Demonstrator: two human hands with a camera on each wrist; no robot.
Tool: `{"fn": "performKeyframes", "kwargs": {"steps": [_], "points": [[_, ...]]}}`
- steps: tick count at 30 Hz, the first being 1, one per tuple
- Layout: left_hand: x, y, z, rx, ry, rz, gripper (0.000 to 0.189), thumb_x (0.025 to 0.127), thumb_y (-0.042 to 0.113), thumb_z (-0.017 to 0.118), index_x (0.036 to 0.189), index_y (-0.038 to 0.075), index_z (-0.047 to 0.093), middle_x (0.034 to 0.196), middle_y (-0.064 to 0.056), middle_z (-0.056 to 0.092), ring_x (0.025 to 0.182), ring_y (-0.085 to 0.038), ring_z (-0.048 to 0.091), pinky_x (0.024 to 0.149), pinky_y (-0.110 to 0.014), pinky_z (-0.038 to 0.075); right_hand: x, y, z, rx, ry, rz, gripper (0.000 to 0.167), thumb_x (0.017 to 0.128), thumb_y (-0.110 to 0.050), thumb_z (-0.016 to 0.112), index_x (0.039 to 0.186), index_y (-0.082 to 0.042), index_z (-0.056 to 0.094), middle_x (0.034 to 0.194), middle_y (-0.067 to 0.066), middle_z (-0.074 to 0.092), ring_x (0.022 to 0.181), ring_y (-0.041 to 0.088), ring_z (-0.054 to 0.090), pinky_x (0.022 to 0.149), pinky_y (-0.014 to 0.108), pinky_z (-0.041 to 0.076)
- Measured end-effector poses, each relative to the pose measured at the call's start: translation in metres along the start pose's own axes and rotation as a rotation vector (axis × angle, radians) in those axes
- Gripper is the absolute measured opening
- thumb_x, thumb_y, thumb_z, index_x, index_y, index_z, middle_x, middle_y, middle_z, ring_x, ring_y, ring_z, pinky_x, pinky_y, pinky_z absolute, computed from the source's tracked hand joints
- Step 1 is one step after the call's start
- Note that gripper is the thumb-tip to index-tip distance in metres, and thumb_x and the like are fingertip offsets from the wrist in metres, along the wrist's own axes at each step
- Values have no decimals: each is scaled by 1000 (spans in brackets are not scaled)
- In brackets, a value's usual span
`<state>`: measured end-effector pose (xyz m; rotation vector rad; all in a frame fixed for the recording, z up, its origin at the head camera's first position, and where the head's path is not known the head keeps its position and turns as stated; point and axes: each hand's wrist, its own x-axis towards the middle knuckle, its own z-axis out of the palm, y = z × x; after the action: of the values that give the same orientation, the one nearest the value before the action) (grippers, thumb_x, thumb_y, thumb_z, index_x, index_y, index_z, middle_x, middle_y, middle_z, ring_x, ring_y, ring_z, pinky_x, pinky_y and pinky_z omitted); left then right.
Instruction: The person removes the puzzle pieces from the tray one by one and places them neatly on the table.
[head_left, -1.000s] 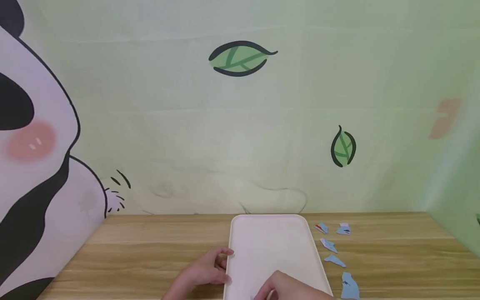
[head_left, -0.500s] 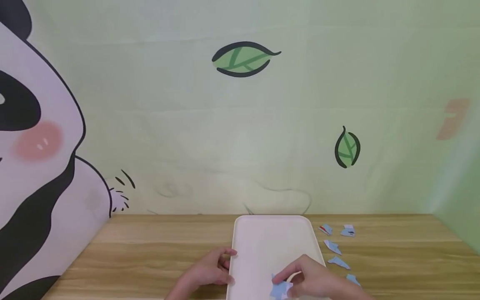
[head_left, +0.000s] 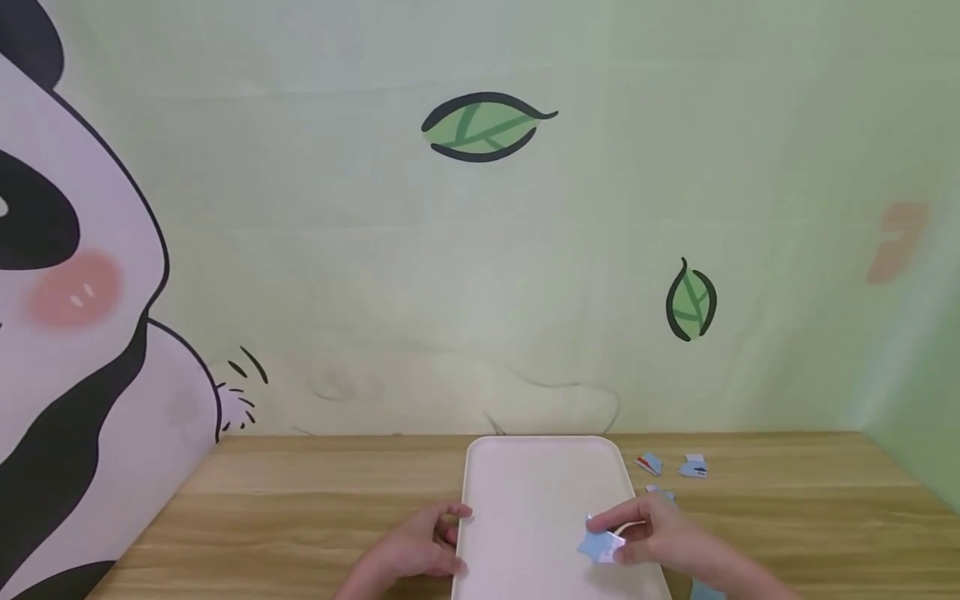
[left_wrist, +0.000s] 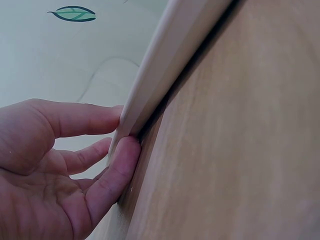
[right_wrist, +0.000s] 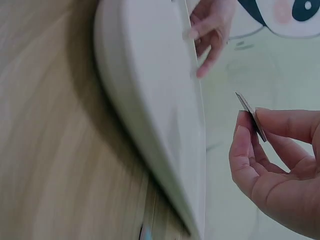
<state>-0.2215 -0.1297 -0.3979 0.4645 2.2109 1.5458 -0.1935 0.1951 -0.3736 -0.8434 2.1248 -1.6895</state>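
A light-blue, irregularly shaped puzzle piece (head_left: 598, 547) is pinched between the thumb and fingers of my right hand (head_left: 660, 533), over the right part of a white tray (head_left: 540, 475). In the right wrist view this thin puzzle piece (right_wrist: 251, 116) appears edge-on, clear of the tray. My left hand (head_left: 420, 540) is at the tray's left side, its fingertips touching the rim. The left wrist view shows the same hand (left_wrist: 65, 165) with fingertips against the outer wall of the tray (left_wrist: 155, 65).
Right of the tray, several more flat pieces lie on the wooden table (head_left: 322, 483): one with red (head_left: 649, 464), one with a dark mark (head_left: 693, 467), and others partly hidden by my right hand and forearm. Behind stands a green wall (head_left: 360, 250) with panda and leaf drawings.
My right hand has moved away from the tray's near part, rightward and farther back, lifting the puzzle piece with it. The left hand stays at the tray's left rim.
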Motion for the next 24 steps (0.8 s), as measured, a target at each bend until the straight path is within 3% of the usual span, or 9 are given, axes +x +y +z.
{"fn": "performKeyframes", "kwargs": {"steps": [6,24], "points": [[1,1,0,-5,-5,14,61,66,-11,68,122,-6,45,87,-11,48,75,-18,51,64,-30,53,-11,5,-19,-33,99,91,37,77,7,59,109,22,50,111,32,55,78,4,58,67,19,50],[3,-2,-1,-3,-8,11,60,67,-10,69,122,-5,45,87,-10,48,75,-17,51,62,-29,53,-37,21,-69,-155,277,146,45,79,0,61,115,21,45,108,23,58,81,3,57,70,22,50]]}}
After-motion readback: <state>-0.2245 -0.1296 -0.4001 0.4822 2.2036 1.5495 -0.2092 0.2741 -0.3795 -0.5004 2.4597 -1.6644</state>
